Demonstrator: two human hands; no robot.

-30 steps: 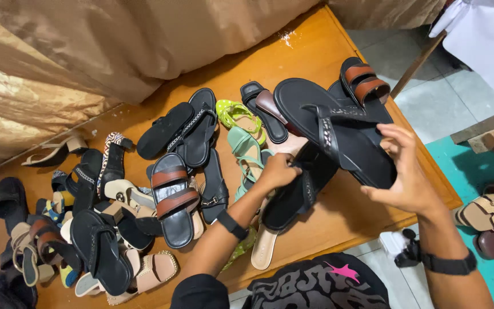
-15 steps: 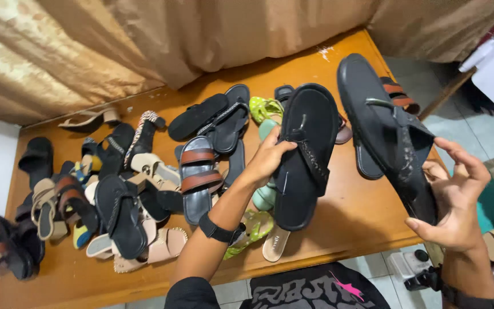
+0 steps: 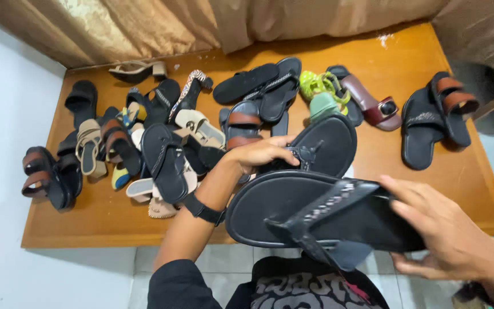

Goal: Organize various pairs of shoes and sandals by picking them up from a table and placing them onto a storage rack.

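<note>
My right hand (image 3: 450,237) grips a black thong sandal (image 3: 293,209) by its heel end and holds it sideways in front of me, sole edge up, its beaded strap showing. My left hand (image 3: 258,154), with a black band on the wrist, holds the matching black sandal (image 3: 330,143) by its inner edge just above the wooden table (image 3: 390,63). The two sandals lie close, one above the other in view.
Several sandals cover the table: a heap of black, brown and beige ones (image 3: 144,143) at left, a green pair (image 3: 318,86) and a maroon slide (image 3: 373,103) at the back, black ones with brown straps (image 3: 438,114) at right. Curtains hang behind; tiled floor below.
My right hand has swung its sandal from upright at the right down and left to a sideways hold in front of me. The left hand's sandal has dropped lower, toward the table.
</note>
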